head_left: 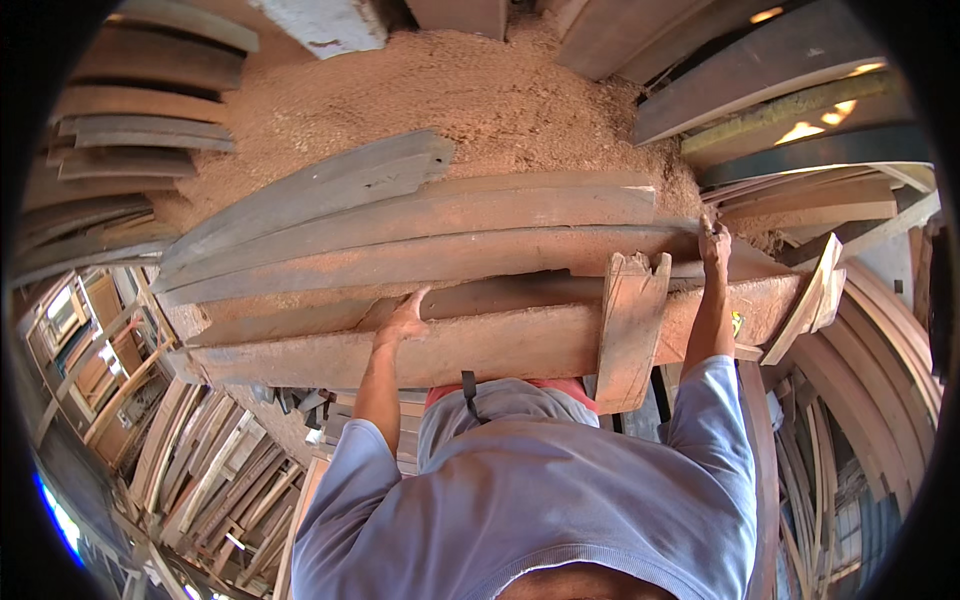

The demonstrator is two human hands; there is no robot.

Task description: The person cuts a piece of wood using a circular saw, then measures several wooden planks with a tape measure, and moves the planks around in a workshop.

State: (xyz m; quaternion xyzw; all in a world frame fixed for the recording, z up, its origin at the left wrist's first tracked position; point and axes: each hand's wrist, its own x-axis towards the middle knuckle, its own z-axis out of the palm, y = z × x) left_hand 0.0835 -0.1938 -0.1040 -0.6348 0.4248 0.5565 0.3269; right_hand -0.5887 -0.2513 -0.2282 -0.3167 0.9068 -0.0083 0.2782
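A thick, dusty beam [480,345] lies crosswise right in front of my body. My left hand [402,318] rests at its upper edge, beside a dark gap behind it; the visible fingers are apart and hold nothing. Farther right, my right hand [714,245] reaches beyond the beam to the right end of the long planks [450,250]. Its fingers are curled closed, and what they hold, if anything, is too small to tell. A short board with a notched top [630,325] leans across the beam between my two arms.
Reddish sawdust [400,90] is heaped behind the planks. Boards are stacked at far left [150,100] and far right [760,80]. A small offcut [805,300] slants against the beam's right end. Many narrow strips [220,480] stand at lower left.
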